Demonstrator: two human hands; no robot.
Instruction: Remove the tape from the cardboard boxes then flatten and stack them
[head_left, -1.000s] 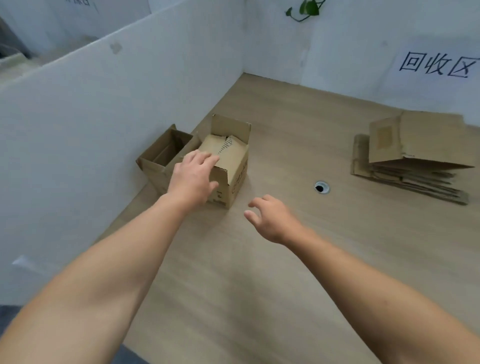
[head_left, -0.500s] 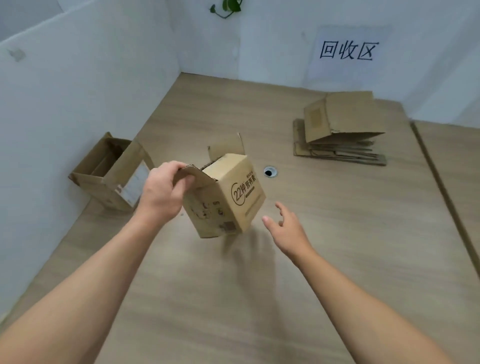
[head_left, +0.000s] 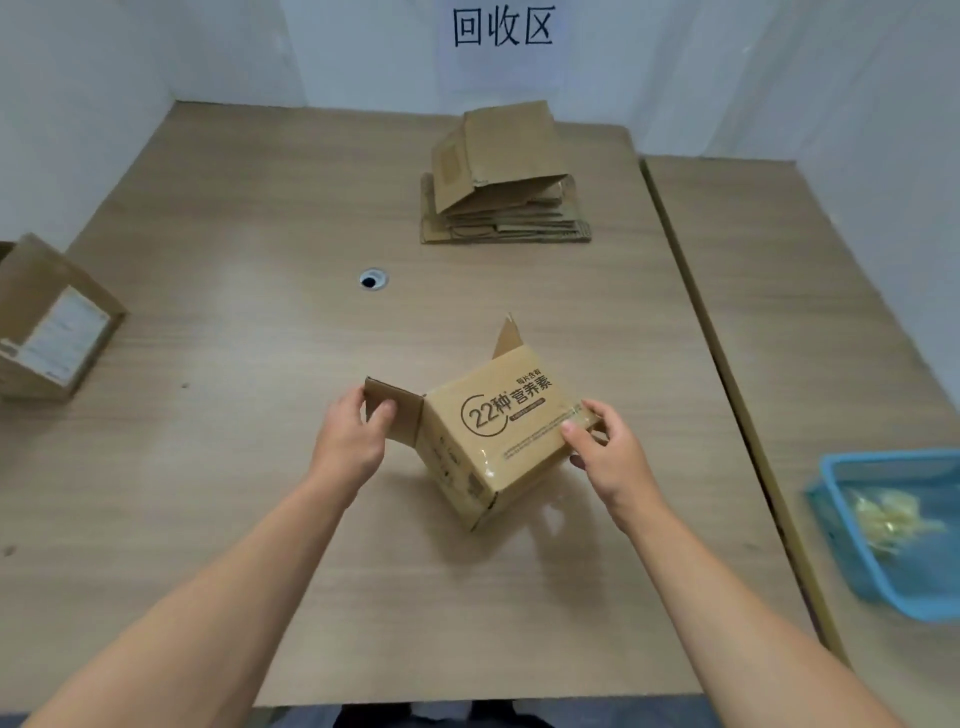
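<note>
A small printed cardboard box (head_left: 498, 431) sits tilted in the middle of the counter (head_left: 260, 338), one corner pointing down; whether that corner touches the wood is unclear. The left grip (head_left: 350, 441) pinches an opened flap (head_left: 392, 410) sticking out from the box's left side. The right grip (head_left: 605, 452) pinches the box's right edge, thumb on the printed face and fingers curled behind. Glossy clear tape (head_left: 488, 460) runs over the near edge. A stack of flattened boxes (head_left: 498, 208) lies at the far side, another open box (head_left: 47, 322) stands at the far left, and a blue basket (head_left: 883, 545) with pale scraps sits on the right.
</note>
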